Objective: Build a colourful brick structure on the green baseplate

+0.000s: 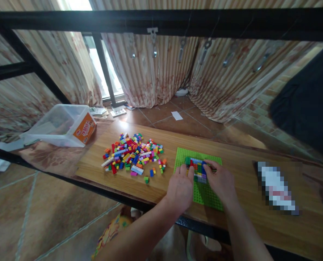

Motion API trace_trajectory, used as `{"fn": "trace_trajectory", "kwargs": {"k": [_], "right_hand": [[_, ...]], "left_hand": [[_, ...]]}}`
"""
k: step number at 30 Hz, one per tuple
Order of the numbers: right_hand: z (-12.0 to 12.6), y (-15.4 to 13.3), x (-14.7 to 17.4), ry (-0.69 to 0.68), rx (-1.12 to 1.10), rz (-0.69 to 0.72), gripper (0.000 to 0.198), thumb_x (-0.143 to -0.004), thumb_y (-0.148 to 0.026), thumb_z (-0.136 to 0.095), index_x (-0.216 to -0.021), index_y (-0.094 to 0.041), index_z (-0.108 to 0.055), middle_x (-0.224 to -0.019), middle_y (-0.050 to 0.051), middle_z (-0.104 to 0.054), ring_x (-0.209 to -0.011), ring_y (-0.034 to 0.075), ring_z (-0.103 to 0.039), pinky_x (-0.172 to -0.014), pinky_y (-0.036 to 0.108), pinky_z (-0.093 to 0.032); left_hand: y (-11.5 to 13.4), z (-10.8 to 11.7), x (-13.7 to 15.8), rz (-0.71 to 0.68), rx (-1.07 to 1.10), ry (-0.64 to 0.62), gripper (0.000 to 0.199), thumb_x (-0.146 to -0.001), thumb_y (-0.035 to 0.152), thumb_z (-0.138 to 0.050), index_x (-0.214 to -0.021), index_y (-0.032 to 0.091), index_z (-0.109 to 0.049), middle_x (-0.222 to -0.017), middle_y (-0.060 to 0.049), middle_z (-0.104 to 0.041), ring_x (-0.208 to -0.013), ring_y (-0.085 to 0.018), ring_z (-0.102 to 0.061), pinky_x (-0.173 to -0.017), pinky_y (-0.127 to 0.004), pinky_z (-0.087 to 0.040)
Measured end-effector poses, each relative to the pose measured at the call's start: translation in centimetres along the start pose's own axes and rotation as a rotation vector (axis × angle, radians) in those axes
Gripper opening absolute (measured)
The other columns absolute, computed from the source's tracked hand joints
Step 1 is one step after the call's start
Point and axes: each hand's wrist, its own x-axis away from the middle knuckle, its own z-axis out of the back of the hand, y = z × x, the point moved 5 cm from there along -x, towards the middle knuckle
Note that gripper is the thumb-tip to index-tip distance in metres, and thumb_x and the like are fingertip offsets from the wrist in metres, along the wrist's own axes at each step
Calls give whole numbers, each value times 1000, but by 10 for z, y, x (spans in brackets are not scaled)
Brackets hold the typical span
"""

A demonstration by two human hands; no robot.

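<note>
A cluster of multicoloured toy bricks [197,168] is built on a green studded baseplate [213,203]. My left hand [181,186] is at the cluster's left side, its fingers bent against the bricks and their tips partly hidden. From the right, my right hand [221,180] pinches at a blue brick [204,168] on the cluster's right edge. Its fingertips are close together there. Farther left on the wooden board lies a heap of loose toy bricks [135,154] in many colours, with a green brick [146,179] apart at its near side.
A clear plastic bin [65,123] with an orange label stands beyond the board's left end. To the right lies a blurred-out flat item [277,186]. A black metal bar [161,22] with hanging clips crosses overhead, before striped curtains [161,72]. The wooden board [243,203] has a dark front edge.
</note>
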Motion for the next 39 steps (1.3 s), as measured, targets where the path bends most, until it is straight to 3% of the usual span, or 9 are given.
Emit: {"fn": "trace_trajectory", "kwargs": {"k": [12, 27, 34, 39], "right_hand": [[-3, -1, 1, -29, 91, 20, 43, -89, -43, -42, -111, -19, -70, -89, 10, -73, -74, 24, -66, -70, 35, -46], [-2, -3, 2, -6, 75, 66, 43, -89, -43, -39, -108, -18, -69, -91, 10, -73, -74, 23, -65, -70, 35, -47], [-3, 0, 0, -21, 61, 68, 44, -90, -46, -40, -110, -19, -69, -88, 9, -72, -71, 22, -64, -69, 35, -47], [-2, 1, -1, -44, 59, 31, 43, -90, -45, -42, -112, -19, -69, -90, 10, -73, -74, 23, -65, -72, 36, -47]], "left_hand": [[4, 1, -11, -15, -47, 43, 63, -82, 20, -50, -141, 4, -36, -108, -17, -55, -96, -28, -53, -81, -37, -48], [10, 10, -18, 30, -70, -22, 62, -81, 19, -51, -138, 1, -39, -106, -19, -56, -97, -30, -55, -79, -39, -50], [-3, 10, -6, -3, 95, 91, 62, -82, 26, -53, -140, 9, -37, -116, -15, -55, -103, -28, -52, -90, -40, -47], [-32, 34, -4, 92, 67, 224, 36, -88, 23, -47, -122, 13, -53, -113, -12, -59, -106, -26, -52, -95, -38, -45]]}}
